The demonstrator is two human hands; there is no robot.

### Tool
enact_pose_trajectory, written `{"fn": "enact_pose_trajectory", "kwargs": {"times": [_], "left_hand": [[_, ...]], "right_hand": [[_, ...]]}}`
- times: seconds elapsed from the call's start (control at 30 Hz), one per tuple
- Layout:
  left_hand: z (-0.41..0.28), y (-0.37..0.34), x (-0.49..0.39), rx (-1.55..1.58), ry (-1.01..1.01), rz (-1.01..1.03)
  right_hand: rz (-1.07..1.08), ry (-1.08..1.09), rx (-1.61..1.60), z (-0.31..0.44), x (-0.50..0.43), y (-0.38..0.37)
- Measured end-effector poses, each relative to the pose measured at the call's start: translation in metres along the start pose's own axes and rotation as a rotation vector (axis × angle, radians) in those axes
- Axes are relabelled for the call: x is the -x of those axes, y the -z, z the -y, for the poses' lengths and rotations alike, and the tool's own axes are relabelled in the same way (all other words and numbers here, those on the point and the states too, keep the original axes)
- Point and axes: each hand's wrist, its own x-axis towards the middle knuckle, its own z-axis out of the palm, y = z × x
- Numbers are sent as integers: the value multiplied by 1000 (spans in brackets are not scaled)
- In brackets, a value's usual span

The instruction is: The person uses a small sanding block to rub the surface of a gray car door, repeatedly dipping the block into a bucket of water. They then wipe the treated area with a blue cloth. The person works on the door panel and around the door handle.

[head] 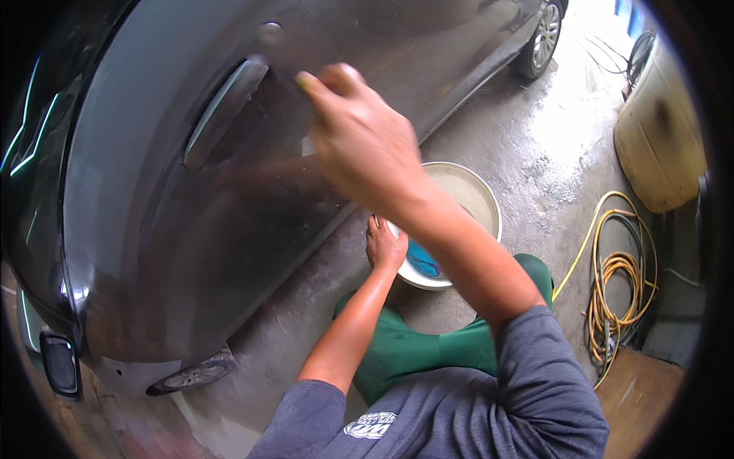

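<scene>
My right hand is raised in front of a dark grey car door, close to its door handle. Its fingers are curled and blurred by motion; whether anything is in them cannot be made out. Below, my left hand grips the rim of a round white bucket on the floor between my knees. Part of the bucket is hidden behind my right forearm. Inside it a blue thing, perhaps cloth or liquid, shows beside my left hand.
The car body runs along the left, with a wheel at the upper right and a side mirror at lower left. On the wet concrete floor lies a coiled yellow hose. A large yellowish plastic container stands at right.
</scene>
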Motion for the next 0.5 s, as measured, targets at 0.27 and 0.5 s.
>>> {"fn": "enact_pose_trajectory", "kwargs": {"times": [0.27, 0.5], "left_hand": [[-30, 79, 5, -58, -542, -361], [-148, 381, -73, -556, -877, -1247]], "right_hand": [[875, -474, -62, -186, 145, 29], [1096, -647, 162, -235, 172, 28]]}}
